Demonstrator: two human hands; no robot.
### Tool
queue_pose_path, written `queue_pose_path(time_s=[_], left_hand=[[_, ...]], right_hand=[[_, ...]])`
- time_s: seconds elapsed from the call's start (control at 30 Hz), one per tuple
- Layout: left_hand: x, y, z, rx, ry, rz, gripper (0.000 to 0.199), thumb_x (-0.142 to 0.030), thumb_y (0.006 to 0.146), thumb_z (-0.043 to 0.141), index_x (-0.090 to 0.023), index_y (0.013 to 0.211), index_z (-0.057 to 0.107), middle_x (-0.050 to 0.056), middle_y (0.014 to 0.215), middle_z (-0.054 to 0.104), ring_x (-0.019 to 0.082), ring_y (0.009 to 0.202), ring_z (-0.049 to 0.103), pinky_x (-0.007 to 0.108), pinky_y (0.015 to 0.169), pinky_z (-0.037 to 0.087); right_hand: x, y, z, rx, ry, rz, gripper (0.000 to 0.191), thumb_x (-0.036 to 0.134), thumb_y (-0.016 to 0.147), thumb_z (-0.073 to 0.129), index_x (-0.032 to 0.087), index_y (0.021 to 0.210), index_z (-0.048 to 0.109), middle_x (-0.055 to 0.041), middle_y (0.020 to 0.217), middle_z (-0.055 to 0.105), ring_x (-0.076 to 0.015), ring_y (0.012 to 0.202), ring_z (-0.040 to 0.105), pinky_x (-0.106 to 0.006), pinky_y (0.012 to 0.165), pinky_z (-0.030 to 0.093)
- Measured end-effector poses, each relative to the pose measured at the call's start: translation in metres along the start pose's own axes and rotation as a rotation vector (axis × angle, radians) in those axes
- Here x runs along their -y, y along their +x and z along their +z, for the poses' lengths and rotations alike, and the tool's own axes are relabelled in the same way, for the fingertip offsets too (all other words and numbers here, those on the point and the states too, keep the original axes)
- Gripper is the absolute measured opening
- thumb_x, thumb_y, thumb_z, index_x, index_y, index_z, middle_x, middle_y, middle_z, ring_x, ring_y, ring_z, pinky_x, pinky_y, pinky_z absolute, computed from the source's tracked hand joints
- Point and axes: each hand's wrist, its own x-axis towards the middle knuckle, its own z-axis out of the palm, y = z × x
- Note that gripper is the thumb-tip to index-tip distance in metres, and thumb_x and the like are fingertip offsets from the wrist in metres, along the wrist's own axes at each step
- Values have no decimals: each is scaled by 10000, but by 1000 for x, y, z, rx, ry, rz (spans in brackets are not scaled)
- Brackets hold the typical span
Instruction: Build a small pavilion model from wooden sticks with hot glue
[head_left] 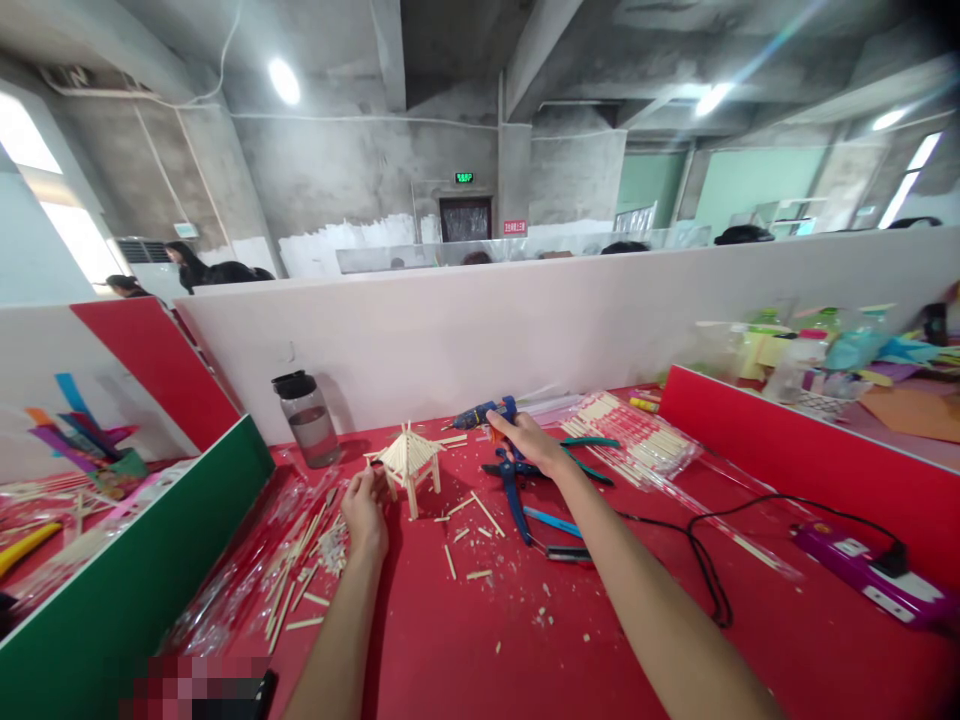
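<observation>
A small pavilion of pale wooden sticks (409, 455), with a peaked roof and legs, stands upright on the red table. My left hand (365, 508) is at its left side, fingers closed on a leg or edge of it. My right hand (521, 440) is wrapped round the handle of a blue glue gun (469, 415), whose nozzle points left, behind and right of the pavilion. Blue-handled pliers (514, 500) lie just below my right hand. Green-handled pliers (592, 441) lie to its right, partly behind it.
Loose sticks (291, 580) and scraps lie at left, near a water bottle (307, 420). Bundled sticks (637, 435) are at the back right. A black cable runs to a purple power strip (874, 570). Green (150, 560) and red (795, 470) dividers border the table (465, 660).
</observation>
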Motion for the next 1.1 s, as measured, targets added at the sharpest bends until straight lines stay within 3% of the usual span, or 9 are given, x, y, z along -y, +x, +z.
queue_pose_path(time_s=[0.13,0.27,0.47,0.53,0.67,0.77,0.87,1.0,1.1], left_hand=[[-1,0,0,1,6,-4,295,-341,608,789,-165,713,577,-4,676,692,120,562,641,195,479,435],[0,1,0,2,11,-1,288,-332,599,788,-166,709,580,-8,687,696,122,586,647,201,505,451],[0,1,-1,0,15,5,279,-331,598,783,-166,708,587,-9,682,691,122,574,636,207,490,437],[0,1,-1,6,16,8,279,-330,596,785,-165,708,589,-11,673,686,117,558,624,203,477,427],[1,1,-1,16,16,14,276,-324,595,786,-164,699,588,-13,670,681,108,546,615,200,476,432],[2,2,-2,10,17,12,273,-322,594,783,-164,709,591,-8,689,690,119,576,637,205,493,449],[3,3,-3,10,20,6,276,-328,598,781,-165,721,595,-1,708,700,129,597,652,205,494,449],[1,2,-3,3,23,0,277,-334,609,784,-168,717,591,-5,714,701,122,585,644,209,501,451],[-1,0,-1,0,23,-8,276,-342,626,784,-167,718,592,-7,704,697,115,584,640,204,508,452]], right_hand=[[5,-10,-8,119,73,-3,346,477,748,737,175,742,568,45,536,529,-104,473,489,-210,469,388],[7,-16,-14,249,-22,-3,226,301,716,741,176,766,559,43,560,573,-115,515,515,-215,508,399],[3,-3,-12,-10,-381,20,114,206,790,597,170,897,579,-13,729,664,-163,673,616,-224,590,442],[2,-1,-16,-19,-487,32,130,165,751,629,165,879,610,-30,780,686,-177,732,626,-221,612,435],[4,-8,-24,138,-520,77,212,157,668,719,172,868,651,-4,743,685,-157,629,607,-219,572,426],[5,-13,-21,328,-343,58,239,233,707,726,175,921,635,11,743,670,-138,586,597,-226,563,456],[5,-11,-13,247,-123,-11,186,274,788,661,170,916,575,24,690,619,-130,571,597,-226,560,476],[4,-6,-18,83,-223,56,115,232,829,587,173,921,552,43,616,593,-109,475,554,-202,489,440],[6,-12,-33,264,-324,151,154,170,706,684,169,840,608,46,567,608,-125,462,558,-201,465,415]])
